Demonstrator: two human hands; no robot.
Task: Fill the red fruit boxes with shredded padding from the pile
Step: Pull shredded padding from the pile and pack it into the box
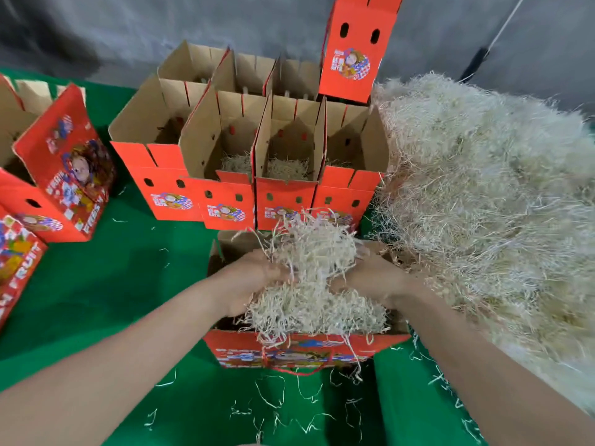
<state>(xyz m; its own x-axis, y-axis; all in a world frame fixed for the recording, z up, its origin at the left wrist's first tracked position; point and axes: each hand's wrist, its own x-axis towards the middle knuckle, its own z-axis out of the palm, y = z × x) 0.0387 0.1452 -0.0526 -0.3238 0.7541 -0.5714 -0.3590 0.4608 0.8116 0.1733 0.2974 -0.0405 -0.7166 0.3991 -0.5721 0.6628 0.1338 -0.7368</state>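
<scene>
Holding a clump of pale shredded paper padding (312,252) just above the nearest open red cardboard fruit box (289,346), itself heaped to the rim with more shreds. Gripped from both sides by the left hand (254,278) and the right hand (370,275), with fingers curled into the strands and partly buried in them. Set at the near edge of a green-covered bench (112,284), just beside a large pale pile of shredded padding (483,188) filling the right side. Behind, touching side by side, a row of four open red boxes (283,194), at least two with a thin layer of shreds at the bottom. Beyond that, a second row of open boxes (244,72), with one upright red box (354,49) standing on top at its right end. To the left, more red printed boxes (64,162). Scattered over the green cover in front, loose pale strands (273,397).
</scene>
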